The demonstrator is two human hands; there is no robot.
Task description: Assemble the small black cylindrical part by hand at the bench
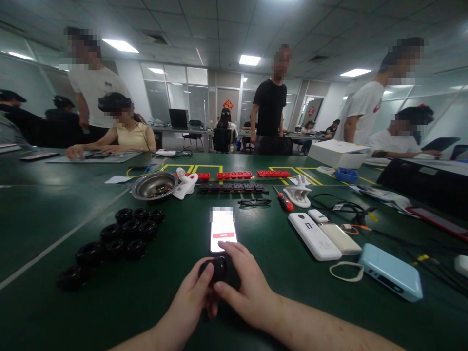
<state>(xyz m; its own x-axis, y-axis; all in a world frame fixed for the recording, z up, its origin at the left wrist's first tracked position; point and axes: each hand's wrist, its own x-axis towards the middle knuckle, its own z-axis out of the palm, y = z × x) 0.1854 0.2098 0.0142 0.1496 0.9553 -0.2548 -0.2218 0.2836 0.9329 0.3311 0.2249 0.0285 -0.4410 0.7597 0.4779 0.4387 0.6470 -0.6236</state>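
Work seems unfinished: left hand (190, 288) gripping 1 black piece (219, 267), right hand (251, 282) spread wide by the 12-o'clock phone (222, 227), 10 black rings (130, 227) unheld at 10 o'clock.

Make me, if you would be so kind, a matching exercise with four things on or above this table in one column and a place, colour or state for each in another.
Things:
1. Phone
2. Black piece nearest the phone
3. Metal bowl
4. Screwdriver

Descriptions:
A. Has small pieces inside
B. Has a red-and-black handle
C. Is held in the left hand
D. Shows a bright, mostly white screen

Right pairs: 1-D, 2-C, 3-A, 4-B.
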